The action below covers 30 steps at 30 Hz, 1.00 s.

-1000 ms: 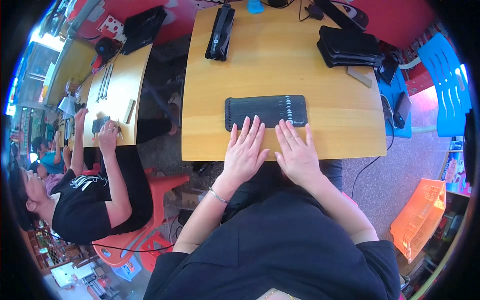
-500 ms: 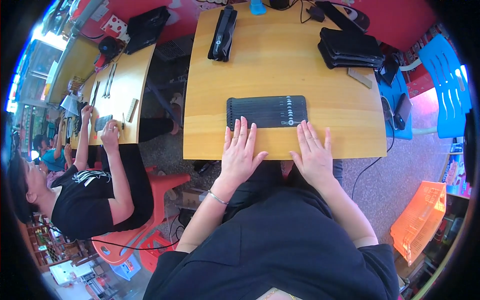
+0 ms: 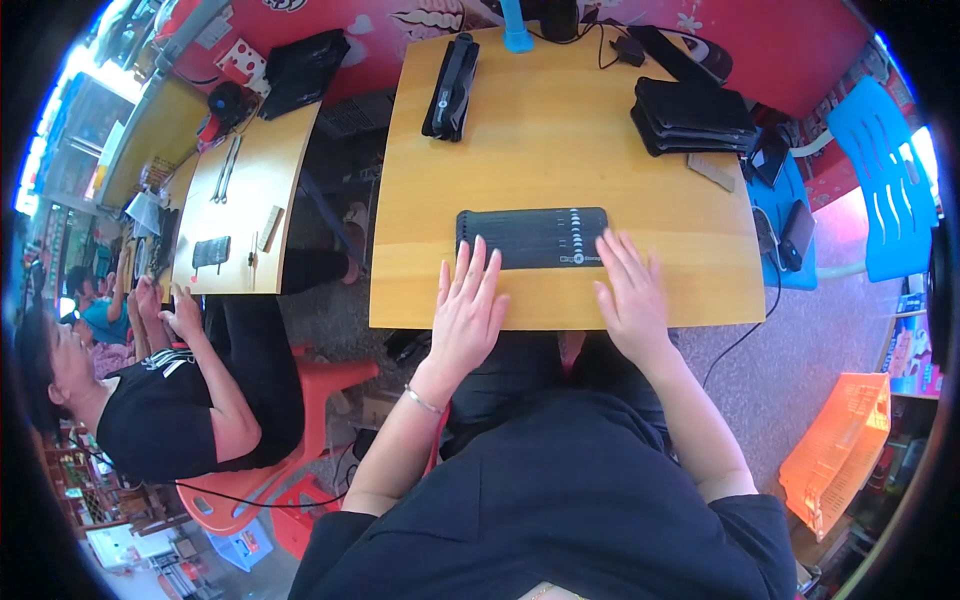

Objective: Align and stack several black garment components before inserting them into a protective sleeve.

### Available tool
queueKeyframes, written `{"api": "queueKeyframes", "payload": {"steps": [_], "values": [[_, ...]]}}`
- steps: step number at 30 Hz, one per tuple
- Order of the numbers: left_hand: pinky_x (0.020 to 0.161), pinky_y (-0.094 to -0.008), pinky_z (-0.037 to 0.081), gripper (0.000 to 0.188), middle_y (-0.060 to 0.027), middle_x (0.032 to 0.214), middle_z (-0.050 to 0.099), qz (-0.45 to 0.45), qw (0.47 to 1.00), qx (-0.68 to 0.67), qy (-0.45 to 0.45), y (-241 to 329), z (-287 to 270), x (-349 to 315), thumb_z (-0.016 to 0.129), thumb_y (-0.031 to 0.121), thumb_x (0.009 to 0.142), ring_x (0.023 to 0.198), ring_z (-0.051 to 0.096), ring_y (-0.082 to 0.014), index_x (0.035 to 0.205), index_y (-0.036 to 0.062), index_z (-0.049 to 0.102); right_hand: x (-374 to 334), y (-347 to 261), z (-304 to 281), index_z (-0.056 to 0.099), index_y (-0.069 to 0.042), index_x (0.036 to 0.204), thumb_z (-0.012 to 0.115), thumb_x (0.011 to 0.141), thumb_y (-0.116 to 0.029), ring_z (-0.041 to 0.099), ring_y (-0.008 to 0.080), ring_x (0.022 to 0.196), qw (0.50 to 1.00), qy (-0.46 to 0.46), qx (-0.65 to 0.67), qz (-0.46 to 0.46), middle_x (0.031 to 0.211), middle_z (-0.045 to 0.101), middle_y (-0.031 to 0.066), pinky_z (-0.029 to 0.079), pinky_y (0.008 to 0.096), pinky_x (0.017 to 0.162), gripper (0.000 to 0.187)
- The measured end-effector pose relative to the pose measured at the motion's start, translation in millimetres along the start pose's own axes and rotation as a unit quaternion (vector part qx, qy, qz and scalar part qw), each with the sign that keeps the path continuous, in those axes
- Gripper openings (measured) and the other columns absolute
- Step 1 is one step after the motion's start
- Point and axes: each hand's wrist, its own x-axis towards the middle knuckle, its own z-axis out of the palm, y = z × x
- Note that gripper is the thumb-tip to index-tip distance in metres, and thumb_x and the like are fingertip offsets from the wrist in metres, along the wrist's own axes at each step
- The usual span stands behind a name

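Observation:
A flat black rectangular piece (image 3: 520,238) lies near the front edge of the wooden table. Long ridges run across it, and a row of pale rounded marks shows toward its right end. My left hand (image 3: 467,310) is open and palm down, its fingertips at the piece's lower left edge. At the right end of the piece is my right hand (image 3: 632,298), also open, with fingers stretched forward and slightly blurred. Neither hand grips anything.
On the table (image 3: 540,130) stand a folded black bundle (image 3: 452,88) at the far left and stacked black cases (image 3: 692,116) at the far right. A small grey block (image 3: 711,172) lies beside the cases. A person (image 3: 180,400) sits at another table on the left; an orange crate (image 3: 835,455) is at right.
My right hand has shifted slightly up beside the piece's right end; my left has moved a little left. The view has tilted slightly. The neighbouring person's hands have drawn back from their table.

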Motion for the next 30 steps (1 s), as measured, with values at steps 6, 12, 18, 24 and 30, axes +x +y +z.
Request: {"api": "queueKeyframes", "payload": {"steps": [6, 12, 18, 24, 30], "values": [[0.112, -0.0515, 0.020, 0.051, -0.0196, 0.148, 0.031, 0.019, 0.999, 0.013, 0.042, 0, 11, 71, 0.047, 0.026, 0.095, 0.139, 0.024, -0.0378, 0.141, 0.0072, 0.037, 71, -8, 35, 0.042, -0.004, 0.138, 0.050, 0.093, -0.026, 0.032, 0.0289, 0.137, 0.996, 0.038, -0.021, -0.075, 0.145, 0.038, 0.0145, 0.017, 0.0523, 0.112, 0.051], [0.110, -0.0546, 0.023, 0.052, -0.0184, 0.146, 0.034, 0.012, 0.997, 0.067, 0.044, -13, 40, 93, 0.046, 0.036, 0.094, 0.138, 0.028, -0.0368, 0.141, 0.0130, 0.040, 100, 12, 65, 0.040, -0.005, 0.140, 0.042, 0.094, -0.051, 0.029, 0.0268, 0.139, 0.990, 0.007, -0.097, -0.099, 0.146, 0.037, 0.0138, 0.016, 0.0528, 0.113, 0.065], [0.111, -0.0529, 0.021, 0.054, -0.0158, 0.146, 0.036, 0.015, 0.995, 0.094, 0.020, -14, 41, 95, 0.048, 0.034, 0.091, 0.137, 0.030, -0.0343, 0.141, 0.0139, 0.041, 103, 10, 64, 0.040, -0.004, 0.140, 0.041, 0.090, -0.060, 0.028, 0.0249, 0.140, 0.986, -0.022, -0.142, -0.083, 0.147, 0.037, 0.0124, 0.014, 0.0524, 0.114, 0.075], [0.111, -0.0515, 0.021, 0.059, -0.0144, 0.148, 0.033, 0.000, 0.995, 0.095, -0.009, -12, 40, 94, 0.050, 0.028, 0.088, 0.138, 0.029, -0.0317, 0.144, 0.0160, 0.036, 100, 5, 63, 0.040, -0.005, 0.140, 0.043, 0.088, -0.061, 0.029, 0.0249, 0.139, 0.986, -0.022, -0.148, -0.070, 0.146, 0.037, 0.0116, 0.017, 0.0529, 0.113, 0.076], [0.112, -0.0510, 0.020, 0.059, -0.0151, 0.149, 0.031, 0.003, 0.994, 0.106, -0.011, -9, 35, 94, 0.049, 0.028, 0.089, 0.139, 0.027, -0.0312, 0.144, 0.0143, 0.035, 101, 4, 58, 0.038, -0.004, 0.141, 0.043, 0.088, -0.062, 0.028, 0.0249, 0.139, 0.985, -0.026, -0.155, -0.072, 0.147, 0.036, 0.0108, 0.017, 0.0532, 0.113, 0.079]]}}
